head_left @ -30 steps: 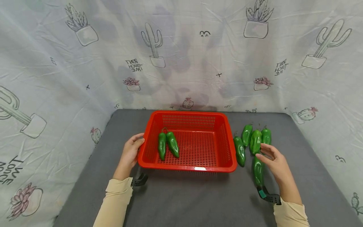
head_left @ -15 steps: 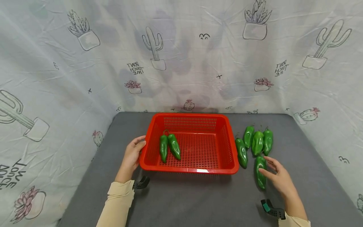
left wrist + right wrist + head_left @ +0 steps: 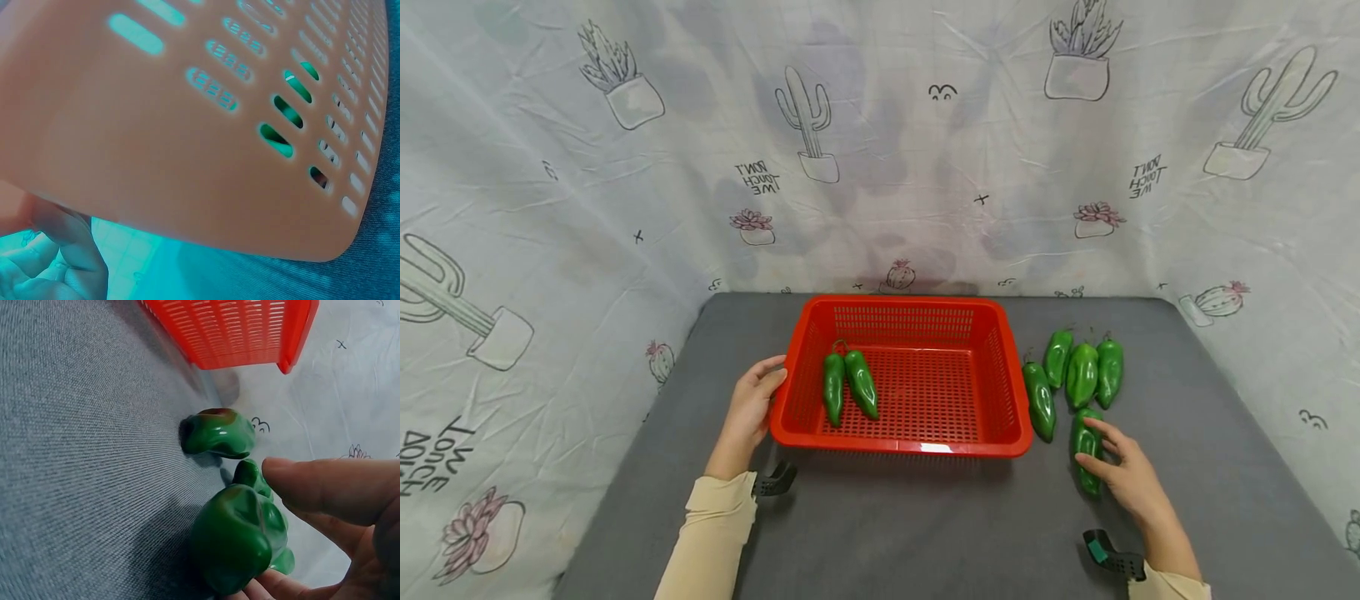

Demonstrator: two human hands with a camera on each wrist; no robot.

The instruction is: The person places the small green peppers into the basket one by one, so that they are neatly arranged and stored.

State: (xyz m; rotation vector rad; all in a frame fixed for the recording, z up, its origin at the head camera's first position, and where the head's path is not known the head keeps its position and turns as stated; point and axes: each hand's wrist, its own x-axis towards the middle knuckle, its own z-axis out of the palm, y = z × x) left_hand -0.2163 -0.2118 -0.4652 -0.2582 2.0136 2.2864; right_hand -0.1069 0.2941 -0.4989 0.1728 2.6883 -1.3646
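Note:
A red plastic basket [image 3: 901, 448] stands on the grey table, with two green peppers [image 3: 861, 384] lying inside at its left. My left hand [image 3: 752, 402] grips the basket's left rim; the left wrist view shows curled fingers [image 3: 75, 250] at the rim. Right of the basket, my right hand [image 3: 1120, 467] reaches over the nearest loose green pepper [image 3: 1087, 475]. In the right wrist view, the thumb [image 3: 312, 484] stands above that pepper [image 3: 231, 540], with a gap below it, while the fingers [image 3: 284, 584] lie along its far side.
Several more green peppers [image 3: 1082, 377] lie in a group behind the right hand. One pepper [image 3: 1040, 402] rests close beside the basket's right wall. A white cloth [image 3: 887, 167] printed with cacti hangs at the back and sides of the grey table [image 3: 925, 525].
My right hand has come back from the rear peppers to the nearest one, and its fingers have moved over it. The left hand stays at the basket rim.

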